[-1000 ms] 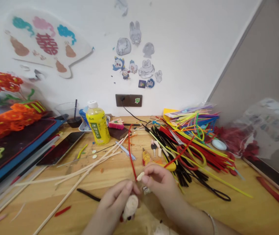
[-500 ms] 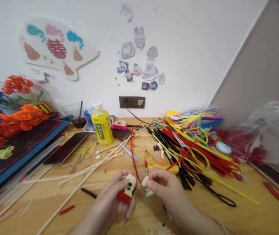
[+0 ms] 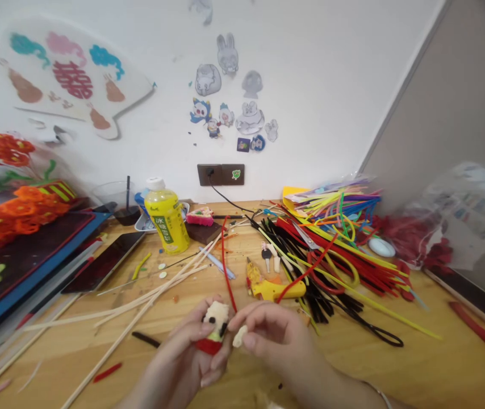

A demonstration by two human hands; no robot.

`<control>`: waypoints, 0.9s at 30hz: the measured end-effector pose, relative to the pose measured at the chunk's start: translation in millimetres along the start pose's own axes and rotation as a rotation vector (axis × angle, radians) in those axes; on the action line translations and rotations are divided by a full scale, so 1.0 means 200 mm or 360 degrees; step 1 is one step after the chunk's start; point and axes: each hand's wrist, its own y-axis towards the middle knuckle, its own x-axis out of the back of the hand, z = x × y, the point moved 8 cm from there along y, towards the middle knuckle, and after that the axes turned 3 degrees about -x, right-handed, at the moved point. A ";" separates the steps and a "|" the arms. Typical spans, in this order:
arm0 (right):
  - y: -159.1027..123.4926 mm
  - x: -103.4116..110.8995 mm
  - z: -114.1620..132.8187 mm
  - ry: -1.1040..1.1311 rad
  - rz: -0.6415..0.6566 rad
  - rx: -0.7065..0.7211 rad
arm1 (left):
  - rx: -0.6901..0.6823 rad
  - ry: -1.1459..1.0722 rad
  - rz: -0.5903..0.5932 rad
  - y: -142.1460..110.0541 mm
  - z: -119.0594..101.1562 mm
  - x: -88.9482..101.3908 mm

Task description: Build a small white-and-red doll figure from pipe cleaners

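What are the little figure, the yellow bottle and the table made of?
Figure: probably soft, fuzzy craft material, maybe pipe cleaners or felt; its cream and red parts look matte and woolly.
Bottle: likely smooth, glossy plastic, because it looks see-through yellow around the label.
Table: seems to be wood, or something printed like it, with a slight sheen; brown grain streaks show.

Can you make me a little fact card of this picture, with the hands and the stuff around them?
Left hand: holds a small cream and red figure with black spots
Right hand: pinches a small cream piece beside the figure
Beyond the right hand: yellow glue gun
Far left: orange flowers
Right side: bundled red strips
Upright: bottle of yellow drink
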 end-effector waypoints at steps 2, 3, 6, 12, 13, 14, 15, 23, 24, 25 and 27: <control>-0.01 -0.01 0.01 -0.0097 0.0019 0.0039 | 0.0023 0.0037 -0.0021 0.00 0.01 0.00; -0.01 -0.01 0.02 -0.0163 0.0017 0.0064 | 0.0030 0.0048 -0.0036 0.00 0.02 0.00; -0.02 0.00 0.05 -0.0327 -0.0012 0.0143 | 0.0055 0.0046 -0.0042 0.01 0.04 0.01; -0.02 0.00 0.08 -0.0505 -0.0024 0.0227 | 0.0064 0.0119 0.0062 0.01 0.05 0.01; -0.02 -0.01 0.09 -0.0520 -0.0018 0.0229 | 0.0058 0.0152 0.0062 0.01 0.05 0.01; -0.02 -0.01 0.09 -0.0534 -0.0013 0.0226 | 0.0054 0.0186 0.0061 0.01 0.05 0.01; -0.02 -0.01 0.09 -0.0548 -0.0012 0.0220 | 0.0052 0.0220 0.0060 0.01 0.05 0.02; -0.04 -0.04 0.12 -0.0701 0.0048 0.0325 | 0.0039 0.0413 0.0014 0.02 0.06 0.02; -0.04 -0.05 0.12 -0.0707 0.0051 0.0326 | 0.0030 0.0415 0.0015 0.02 0.06 0.02; -0.04 -0.05 0.12 -0.0711 0.0052 0.0331 | 0.0021 0.0404 0.0020 0.01 0.06 0.02; -0.05 -0.05 0.12 -0.0724 0.0057 0.0346 | 0.0014 0.0345 0.0034 0.01 0.07 0.00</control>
